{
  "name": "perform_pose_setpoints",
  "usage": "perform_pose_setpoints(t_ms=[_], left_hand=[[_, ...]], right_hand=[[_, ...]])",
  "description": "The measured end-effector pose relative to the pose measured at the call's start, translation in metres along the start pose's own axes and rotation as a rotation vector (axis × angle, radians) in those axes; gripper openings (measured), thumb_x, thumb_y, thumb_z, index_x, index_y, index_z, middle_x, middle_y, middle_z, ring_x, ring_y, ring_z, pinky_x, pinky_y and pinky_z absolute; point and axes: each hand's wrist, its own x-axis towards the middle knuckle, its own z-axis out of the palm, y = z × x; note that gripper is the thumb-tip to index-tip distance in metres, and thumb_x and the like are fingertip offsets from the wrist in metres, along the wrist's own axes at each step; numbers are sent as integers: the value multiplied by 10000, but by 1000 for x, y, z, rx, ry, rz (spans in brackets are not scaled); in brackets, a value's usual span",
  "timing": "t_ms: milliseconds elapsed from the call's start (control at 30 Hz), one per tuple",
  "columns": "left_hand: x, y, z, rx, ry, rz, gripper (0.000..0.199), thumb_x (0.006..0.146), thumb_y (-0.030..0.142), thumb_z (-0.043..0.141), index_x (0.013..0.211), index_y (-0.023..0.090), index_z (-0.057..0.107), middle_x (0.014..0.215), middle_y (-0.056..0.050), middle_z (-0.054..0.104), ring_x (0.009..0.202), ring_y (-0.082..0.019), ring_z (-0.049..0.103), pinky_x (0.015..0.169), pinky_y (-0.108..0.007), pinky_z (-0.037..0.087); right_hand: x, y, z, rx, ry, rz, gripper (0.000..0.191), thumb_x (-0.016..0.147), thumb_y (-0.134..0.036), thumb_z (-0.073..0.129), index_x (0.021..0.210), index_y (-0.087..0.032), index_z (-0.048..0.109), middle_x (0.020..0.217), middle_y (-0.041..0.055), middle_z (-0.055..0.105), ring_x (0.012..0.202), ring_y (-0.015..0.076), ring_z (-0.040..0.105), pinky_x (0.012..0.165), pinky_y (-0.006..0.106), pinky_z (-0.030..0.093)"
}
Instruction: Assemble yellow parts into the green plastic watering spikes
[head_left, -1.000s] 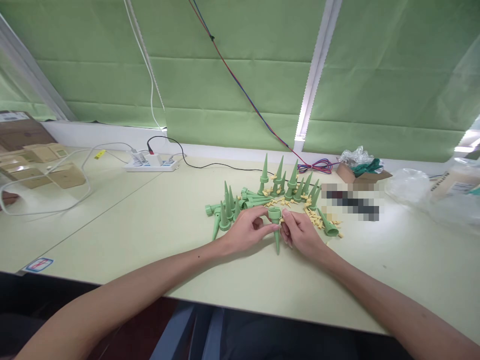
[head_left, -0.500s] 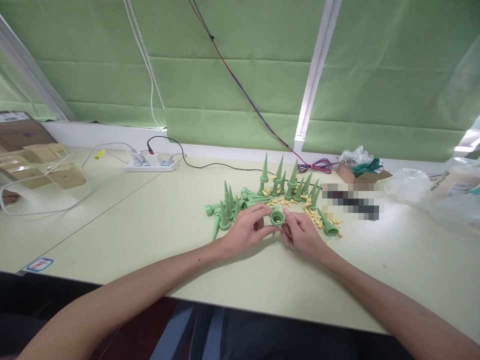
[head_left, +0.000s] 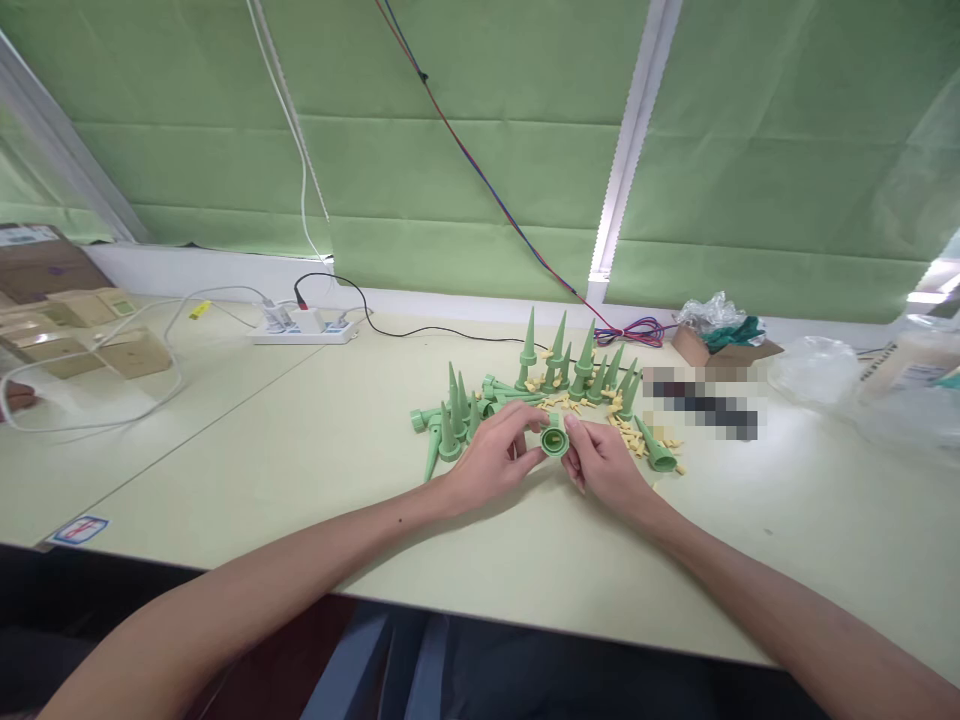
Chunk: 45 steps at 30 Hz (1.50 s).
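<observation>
Between my two hands is a green plastic plant watering spike point(head_left: 555, 442), its round open end turned toward me and a bit of yellow visible inside. The thumb and fingers of my left hand point(head_left: 495, 455) grip its left side. My right hand point(head_left: 600, 462) pinches it from the right, fingers curled. Behind my hands stand several green cone spikes point(head_left: 583, 365), some stacked on others. More green spikes point(head_left: 448, 435) stand and lie by my left hand. Small yellow plastic pieces point(head_left: 630, 440) are scattered beyond my right hand, near a tipped green cone point(head_left: 660, 455).
A white power strip point(head_left: 304, 330) with cables lies at the back left. Small cardboard boxes point(head_left: 135, 352) sit at far left, near part of another person's hand point(head_left: 19, 397). At the back right are an open carton point(head_left: 739, 352) and clear plastic bags point(head_left: 817, 370).
The green spike's open end has tilted slightly between my hands, and more of its upper side shows. Another person's hand shows a little more at the far left.
</observation>
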Motion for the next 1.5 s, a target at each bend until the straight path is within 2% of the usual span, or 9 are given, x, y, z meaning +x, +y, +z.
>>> perform_pose_setpoints(t_ms=[133,267,367,467,700,1033,1167,1300,1500], left_hand=[[2,7,-2,-141,-46,-179,78,891,247,563,893,182,520,775,11,568,524,-79,517,469,-192,372],[5,12,-2,-383,-147,-372,371,978,466,450,757,174,510,482,48,462,407,-101,495,423,-199,379],[6,11,0,-522,-200,-458,517,971,599,383,720,165,510,439,21,497,353,-112,490,370,-207,362],[6,7,0,-617,-293,-473,532,946,641,411,777,151,529,470,-6,559,357,-121,524,355,-206,386],[5,1,-4,-660,-312,-435,453,915,604,528,783,172,492,538,-8,601,412,-122,566,375,-199,420],[3,5,-6,-393,-236,-320,410,923,515,560,730,153,544,548,29,525,447,-108,552,455,-219,416],[4,8,-6,-256,-179,-221,394,937,436,553,671,147,525,671,25,488,510,-87,524,488,-224,391],[3,5,-3,-14,-77,-54,376,929,340,577,619,151,483,674,21,450,593,-96,446,546,-232,350],[-1,-4,-1,103,-63,122,325,943,313,560,662,155,520,754,-16,507,603,-110,439,565,-251,365]], right_hand=[[1,0,0,22,45,-23,543,1015,-544,372,596,-208,451,492,-29,479,404,101,445,446,247,374],[1,2,-1,33,57,-37,492,1023,-527,369,648,-216,440,516,-41,470,404,99,441,434,247,363],[1,2,-2,17,41,-50,473,1024,-518,376,662,-219,433,523,-44,469,412,101,444,440,250,361],[1,1,-2,-27,-38,-46,479,1028,-521,355,668,-219,448,524,-38,482,416,108,451,457,257,377],[2,4,-3,-52,-107,-18,458,1027,-537,335,686,-235,381,511,-54,475,379,107,438,445,259,374],[1,4,-3,-91,-139,-16,439,1034,-512,330,699,-234,389,456,-65,455,399,117,410,486,261,364],[1,4,-3,-105,-128,-28,451,1035,-498,339,674,-231,386,442,-62,454,418,122,411,523,266,374],[2,5,-3,-118,-123,-29,462,1035,-491,343,656,-230,382,427,-64,440,412,122,393,534,274,365],[2,1,-3,-149,-125,-40,514,1031,-494,343,592,-227,368,391,-53,425,413,126,383,546,286,352]])
